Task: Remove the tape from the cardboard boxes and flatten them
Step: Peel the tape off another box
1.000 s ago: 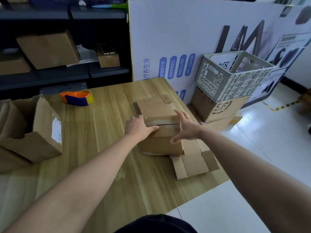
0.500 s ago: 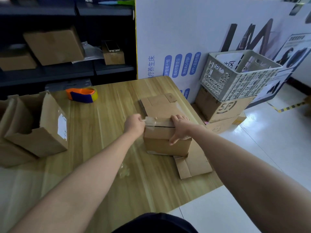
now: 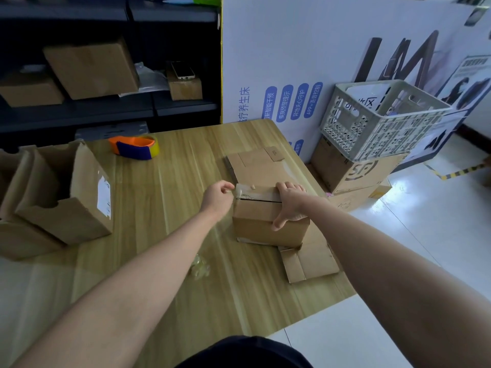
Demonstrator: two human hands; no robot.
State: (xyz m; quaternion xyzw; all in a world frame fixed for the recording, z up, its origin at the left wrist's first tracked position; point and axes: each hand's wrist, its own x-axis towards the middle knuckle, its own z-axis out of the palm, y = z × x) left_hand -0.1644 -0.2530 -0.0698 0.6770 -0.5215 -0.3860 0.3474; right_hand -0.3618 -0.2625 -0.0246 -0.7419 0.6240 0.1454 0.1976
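Observation:
A small closed cardboard box (image 3: pixel 261 224) stands on the wooden table (image 3: pixel 164 203), on top of flattened cardboard (image 3: pixel 309 261). A strip of clear tape (image 3: pixel 255 192) runs along its top seam. My left hand (image 3: pixel 216 196) pinches the tape's loose left end at the box's top left corner. My right hand (image 3: pixel 289 201) grips the box's right top edge, with the fingers over the top and the thumb down the near face. More flattened cardboard (image 3: pixel 255 166) lies just behind the box.
An opened cardboard box (image 3: pixel 66 197) lies on its side at the table's left. An orange and blue tape dispenser (image 3: pixel 134 147) sits at the back. A crumpled tape wad (image 3: pixel 199 268) lies near my left forearm. A plastic crate (image 3: pixel 382 118) sits on floor boxes (image 3: pixel 353 171) to the right.
My right hand moved from flat on the box's side to gripping its top edge. My left hand took hold of the tape end and lifted it off the corner.

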